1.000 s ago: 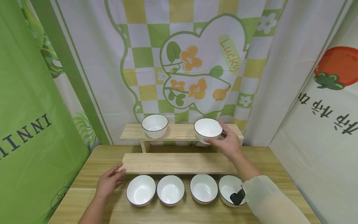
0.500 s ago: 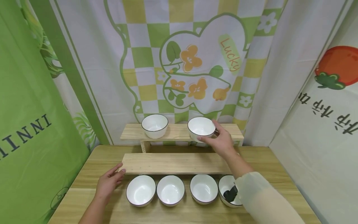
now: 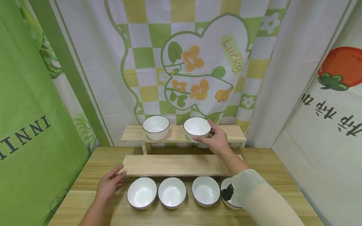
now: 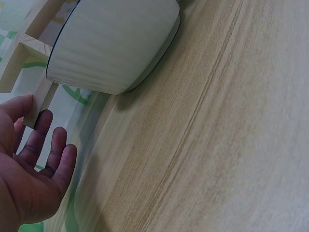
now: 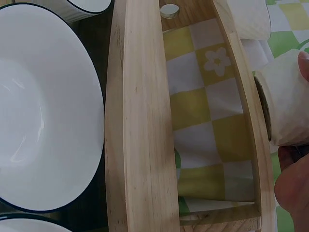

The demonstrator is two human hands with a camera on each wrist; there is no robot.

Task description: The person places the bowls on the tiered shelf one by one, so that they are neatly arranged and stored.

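In the head view, the right hand [image 3: 216, 139] grips a dark-rimmed white bowl [image 3: 196, 127] by its right side at the upper wooden shelf [image 3: 234, 133], fingers and thumb bent round it, its bare white inside showing. A second bowl [image 3: 156, 128] stands to its left. The left hand [image 3: 110, 183] is at the left end of the lower wooden shelf [image 3: 176, 165]. Before that shelf, four bowls [image 3: 172, 193] line the bench [image 3: 85, 188]; a sleeve [image 3: 260, 191] and a black object [image 3: 227, 192] partly cover the rightmost.

In the left wrist view, thumb and forefinger pinch the lower shelf's end, other fingers loosely bent, near a bowl's side.

In the right wrist view, the held bowl's base is beside the upper shelf's edge; whether they touch I cannot tell.
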